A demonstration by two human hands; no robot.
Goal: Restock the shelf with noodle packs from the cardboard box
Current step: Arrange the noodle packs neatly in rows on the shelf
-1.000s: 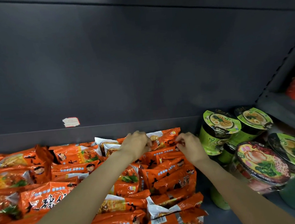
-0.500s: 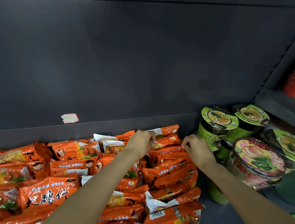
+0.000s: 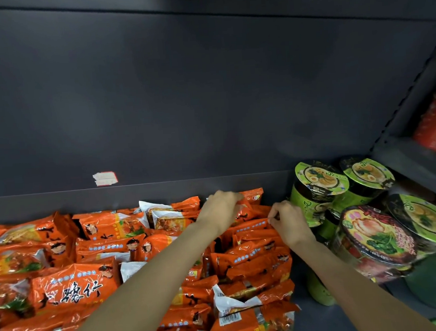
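Left hand (image 3: 221, 209) curled over rearmost orange noodle pack (image 3: 250, 196) at shelf back wall (image 3: 206, 101); right hand (image 3: 288, 222) pinches edge of pack (image 3: 250, 226) just in front. Orange packs (image 3: 75, 289) fill shelf left. Green cup noodles (image 3: 317, 186) and bowl noodles (image 3: 374, 239) crowd right hand's side. Torn sticker (image 3: 105, 178) on wall.

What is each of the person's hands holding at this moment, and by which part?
The left hand grips the rearmost orange noodle pack at its top edge. The right hand pinches the right end of the orange pack in front.
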